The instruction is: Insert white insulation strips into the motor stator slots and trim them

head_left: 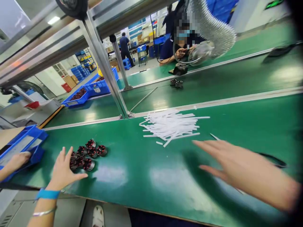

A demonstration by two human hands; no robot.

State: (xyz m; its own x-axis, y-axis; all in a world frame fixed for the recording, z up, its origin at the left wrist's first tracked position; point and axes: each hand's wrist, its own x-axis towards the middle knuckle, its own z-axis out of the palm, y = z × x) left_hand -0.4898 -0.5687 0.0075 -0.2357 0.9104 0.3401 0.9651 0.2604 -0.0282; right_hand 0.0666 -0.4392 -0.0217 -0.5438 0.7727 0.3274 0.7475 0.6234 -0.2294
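And here's the left hand (62,172), fingers spread and thumb stuck out, grasping nothing we can see, right beside a cluster of dark motor parts (92,152) on the left of the green table (137,186); whether it touches them, can't tell. Over to the right, the right hand (239,160) hovers flat above the table, fingers stretched, free of any load, a black handle (282,164) peeking out behind. Between them, farther back, a loose heap of white strips (170,124)! Far left, another person's hand (20,160) at a blue bin (38,155).
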